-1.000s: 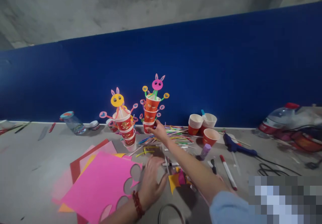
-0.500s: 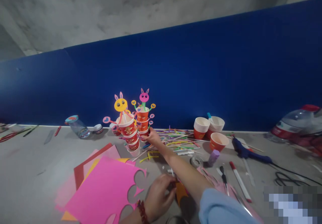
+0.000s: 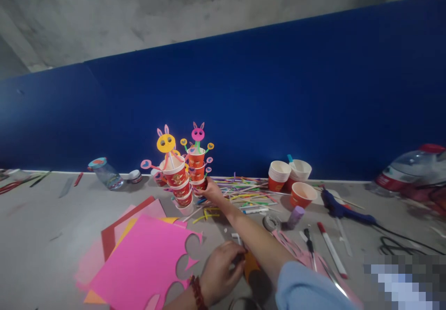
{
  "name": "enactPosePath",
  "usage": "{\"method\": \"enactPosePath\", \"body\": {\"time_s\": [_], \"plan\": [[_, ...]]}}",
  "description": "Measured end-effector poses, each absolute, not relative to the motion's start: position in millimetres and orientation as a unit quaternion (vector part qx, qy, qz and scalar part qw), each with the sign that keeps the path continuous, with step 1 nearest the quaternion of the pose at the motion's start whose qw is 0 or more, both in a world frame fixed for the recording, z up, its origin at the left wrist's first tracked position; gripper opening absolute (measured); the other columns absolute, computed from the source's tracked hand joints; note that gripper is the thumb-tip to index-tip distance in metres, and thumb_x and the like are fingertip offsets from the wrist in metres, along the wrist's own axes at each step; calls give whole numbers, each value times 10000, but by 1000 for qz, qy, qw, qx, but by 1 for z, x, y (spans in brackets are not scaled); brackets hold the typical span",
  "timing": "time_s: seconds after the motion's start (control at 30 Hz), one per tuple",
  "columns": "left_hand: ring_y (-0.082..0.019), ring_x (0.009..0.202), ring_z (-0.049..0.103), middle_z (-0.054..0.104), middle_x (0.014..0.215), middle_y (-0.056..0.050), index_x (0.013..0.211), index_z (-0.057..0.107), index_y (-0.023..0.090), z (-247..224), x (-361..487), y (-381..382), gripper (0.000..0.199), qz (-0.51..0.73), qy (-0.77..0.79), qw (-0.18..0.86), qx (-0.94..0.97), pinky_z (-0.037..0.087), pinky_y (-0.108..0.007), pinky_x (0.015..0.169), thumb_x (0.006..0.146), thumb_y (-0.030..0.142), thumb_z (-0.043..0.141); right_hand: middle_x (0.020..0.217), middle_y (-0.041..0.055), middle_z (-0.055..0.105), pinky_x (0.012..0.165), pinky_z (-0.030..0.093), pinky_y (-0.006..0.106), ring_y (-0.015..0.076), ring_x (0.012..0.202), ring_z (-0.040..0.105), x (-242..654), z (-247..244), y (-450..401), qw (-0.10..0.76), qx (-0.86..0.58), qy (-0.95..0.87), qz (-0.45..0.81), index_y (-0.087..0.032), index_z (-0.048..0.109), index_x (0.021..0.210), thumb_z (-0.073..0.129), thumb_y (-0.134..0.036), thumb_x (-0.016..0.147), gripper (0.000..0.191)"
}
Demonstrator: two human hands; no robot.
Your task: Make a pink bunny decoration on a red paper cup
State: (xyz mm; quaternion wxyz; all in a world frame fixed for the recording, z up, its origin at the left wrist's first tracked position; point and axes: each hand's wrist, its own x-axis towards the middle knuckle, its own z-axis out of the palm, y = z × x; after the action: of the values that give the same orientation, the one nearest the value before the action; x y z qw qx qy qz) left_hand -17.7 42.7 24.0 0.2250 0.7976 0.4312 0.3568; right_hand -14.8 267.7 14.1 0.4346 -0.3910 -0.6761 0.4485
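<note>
Two stacked paper-cup figures with rabbit faces stand near the back of the table: a yellow-faced one (image 3: 181, 178) in front and a pink-faced one (image 3: 197, 159) behind it. My right hand (image 3: 212, 193) reaches across to the lowest red cup of the pink-faced figure, thumb at its right side and fingers around its front; the front figure partly hides the fingertips. Low in the middle, my left hand (image 3: 223, 267) is curled with thumb and forefinger together. What it pinches is too dark to make out. Beside those fingers lies a piece of orange paper (image 3: 251, 267).
Pink cut-out paper (image 3: 139, 259) tops coloured sheets at left. Pipe cleaners (image 3: 244, 191) lie behind my right arm. Stacked cups (image 3: 278, 177), a single cup (image 3: 302, 194), a purple glue stick (image 3: 296, 217), a blue glue gun (image 3: 344, 211), a marker (image 3: 332, 249) and a bottle (image 3: 400, 170) stand or lie rightward.
Both hands stay almost where they were. The view has shifted very slightly, and the cup figures appear a few pixels further left.
</note>
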Motion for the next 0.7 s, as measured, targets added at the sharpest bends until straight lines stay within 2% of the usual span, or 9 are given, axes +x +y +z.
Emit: {"method": "enactPosePath", "body": {"time_s": [0.27,0.7], "plan": [[-181,860,647,699,942,-55,1034,591,208,27,-18,43,222,356,438,221,795,520,-288,788,845,111,526,930,42,753,745,555,328,247,850,707,-14,14,267,427,-397,-682,442,-202,651,973,798,-197,633,370],[-183,833,639,695,888,-49,962,605,206,27,-18,43,178,355,428,215,803,508,-282,766,849,106,511,932,39,738,753,534,339,235,821,686,-14,12,269,422,-390,-697,429,-208,637,971,804,-238,646,366]]}}
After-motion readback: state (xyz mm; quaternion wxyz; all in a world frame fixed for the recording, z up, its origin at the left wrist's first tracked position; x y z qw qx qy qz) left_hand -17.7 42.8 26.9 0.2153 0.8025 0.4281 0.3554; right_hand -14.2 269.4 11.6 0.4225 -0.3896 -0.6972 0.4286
